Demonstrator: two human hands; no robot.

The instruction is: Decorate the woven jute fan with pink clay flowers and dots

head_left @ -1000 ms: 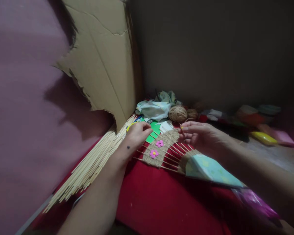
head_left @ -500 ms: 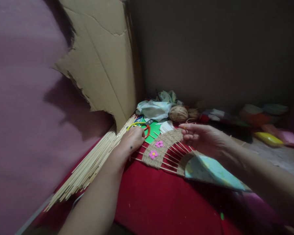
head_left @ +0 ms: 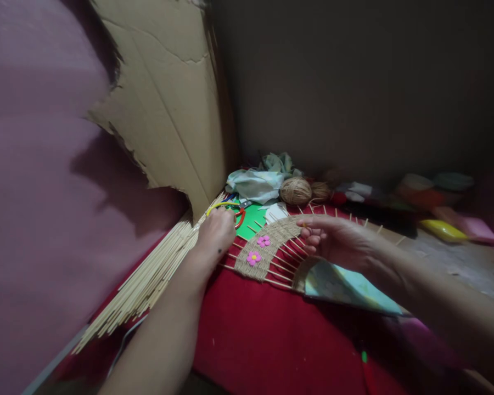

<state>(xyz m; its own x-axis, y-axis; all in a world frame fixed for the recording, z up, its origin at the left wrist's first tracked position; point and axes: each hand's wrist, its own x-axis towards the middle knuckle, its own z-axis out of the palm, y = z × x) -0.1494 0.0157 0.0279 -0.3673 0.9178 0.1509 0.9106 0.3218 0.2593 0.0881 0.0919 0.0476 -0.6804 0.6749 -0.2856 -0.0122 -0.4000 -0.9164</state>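
Observation:
A fan of thin sticks woven with tan twine [head_left: 286, 226] lies on the red cloth, with a blue-green fabric part [head_left: 346, 285] at its base. Two pink flowers sit on the weave; the nearer flower [head_left: 253, 258] has a yellow centre, while the farther flower [head_left: 263, 241] shows none. My right hand [head_left: 329, 236] hovers over the weave, thumb and forefinger pinching a tiny yellow piece. Beside the fan's left end, my left hand [head_left: 216, 233] is closed, its fingertips hidden, against scissors [head_left: 239, 216] with yellow and red handles. What it grips cannot be made out.
Bundled sticks [head_left: 148, 277] lie at left, beneath torn cardboard [head_left: 164, 99]. Behind the fan are a green sheet [head_left: 247, 222], crumpled fabric [head_left: 255, 185] and a twine ball [head_left: 295, 191]. A yellow packet [head_left: 443, 231] and pink packet [head_left: 480, 229] lie at right on the red cloth's [head_left: 247, 340] far side.
The whole view has shifted slightly, with things sitting a little farther left. Both hands keep nearly the same pose, and the right still pinches the yellow piece.

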